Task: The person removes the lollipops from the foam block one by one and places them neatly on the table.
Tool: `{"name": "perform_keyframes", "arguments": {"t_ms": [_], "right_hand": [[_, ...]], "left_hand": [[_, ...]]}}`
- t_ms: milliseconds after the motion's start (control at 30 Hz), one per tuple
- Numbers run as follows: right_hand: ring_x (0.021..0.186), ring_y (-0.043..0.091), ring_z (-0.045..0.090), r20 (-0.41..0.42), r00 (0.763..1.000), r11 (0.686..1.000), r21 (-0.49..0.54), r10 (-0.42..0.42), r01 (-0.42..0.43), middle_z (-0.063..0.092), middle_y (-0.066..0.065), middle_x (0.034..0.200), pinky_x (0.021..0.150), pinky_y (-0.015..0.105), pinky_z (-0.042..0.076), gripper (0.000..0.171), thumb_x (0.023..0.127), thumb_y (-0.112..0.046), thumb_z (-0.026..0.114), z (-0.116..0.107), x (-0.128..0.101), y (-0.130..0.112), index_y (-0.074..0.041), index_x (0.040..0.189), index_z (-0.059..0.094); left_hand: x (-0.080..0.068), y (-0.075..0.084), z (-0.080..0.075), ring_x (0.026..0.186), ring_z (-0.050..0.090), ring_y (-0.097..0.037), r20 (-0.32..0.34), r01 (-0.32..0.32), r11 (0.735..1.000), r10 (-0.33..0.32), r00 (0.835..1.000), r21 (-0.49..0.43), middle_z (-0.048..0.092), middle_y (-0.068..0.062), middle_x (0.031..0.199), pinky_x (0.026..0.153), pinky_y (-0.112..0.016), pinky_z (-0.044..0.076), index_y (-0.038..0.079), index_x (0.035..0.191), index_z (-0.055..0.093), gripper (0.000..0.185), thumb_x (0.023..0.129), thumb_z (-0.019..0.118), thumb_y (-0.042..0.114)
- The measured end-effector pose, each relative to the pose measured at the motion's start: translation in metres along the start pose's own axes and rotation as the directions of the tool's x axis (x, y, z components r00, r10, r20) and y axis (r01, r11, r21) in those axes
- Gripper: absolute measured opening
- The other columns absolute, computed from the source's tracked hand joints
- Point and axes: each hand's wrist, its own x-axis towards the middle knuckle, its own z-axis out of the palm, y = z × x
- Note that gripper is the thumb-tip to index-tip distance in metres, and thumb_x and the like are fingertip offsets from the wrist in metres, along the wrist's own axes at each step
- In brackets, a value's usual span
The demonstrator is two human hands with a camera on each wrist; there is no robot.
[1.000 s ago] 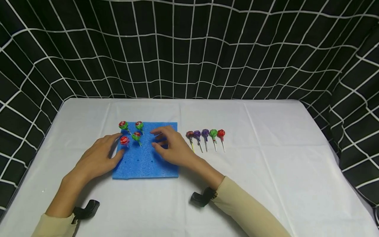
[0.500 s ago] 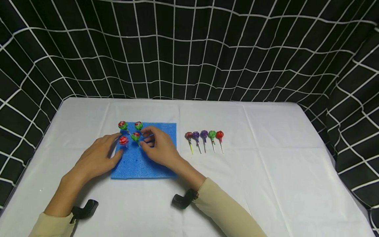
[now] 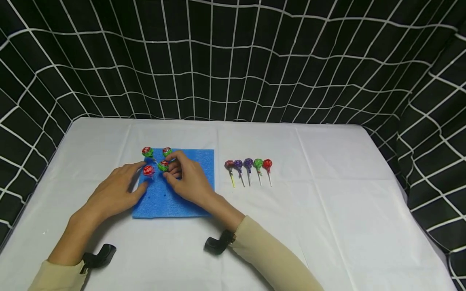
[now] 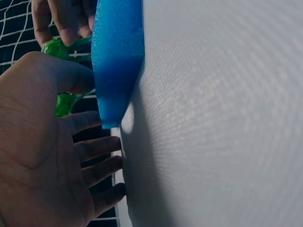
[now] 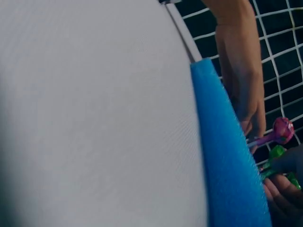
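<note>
blue foam pad (image 3: 182, 198) lies flat on the white cloth (image 3: 327, 202), soft and pitted with holes. since a second ago the right hand (image 3: 187, 180) has slid left, and its thumb and fingers now pinch a green lollipop (image 3: 163, 165) standing in the pad. the left hand (image 3: 114, 194) stays with relaxed fingers at the pad's left edge, holding nothing. five round lollipops (image 3: 248, 165) lie in a row to the right.

Left hand (image 3: 116, 194) lies flat, fingers (image 3: 136, 166) spread forward; right hand (image 3: 187, 180) curls beside it, fingertips pinched together, both forearms angled inward.
</note>
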Motion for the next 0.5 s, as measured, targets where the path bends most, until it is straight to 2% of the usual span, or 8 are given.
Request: {"name": "perform_keyframes", "arguments": {"t_ms": [167,500], "right_hand": [[0.095,0.023,0.076,0.009,0.999,0.999,-0.015,-0.033,0.034,0.076,0.016,0.107,0.084,0.013,0.059,0.036,0.098,-0.003,0.072,0.0013,0.0015,0.0018,-0.001,0.131,0.058],[0.097,0.022,0.076,0.001,0.999,0.999,-0.002,-0.049,0.049,0.075,0.017,0.109,0.085,0.016,0.060,0.034,0.099,-0.001,0.070,0.0021,0.0010,0.0048,-0.001,0.131,0.061]], "left_hand": [[-0.0011,-0.0003,-0.0014,0.149,0.041,-0.052,0.002,0.005,1.000,-0.005,1.000,0.006,0.047,-0.028,0.161,0.120,-0.071,0.036,0.003,0.159,0.042,0.066,0.104,0.059,0.037],[-0.0005,0.0009,-0.0003,0.150,0.040,-0.052,0.021,0.009,1.000,-0.009,1.000,0.008,0.046,-0.028,0.161,0.120,-0.071,0.036,0.003,0.160,0.042,0.066,0.105,0.057,0.037]]}}
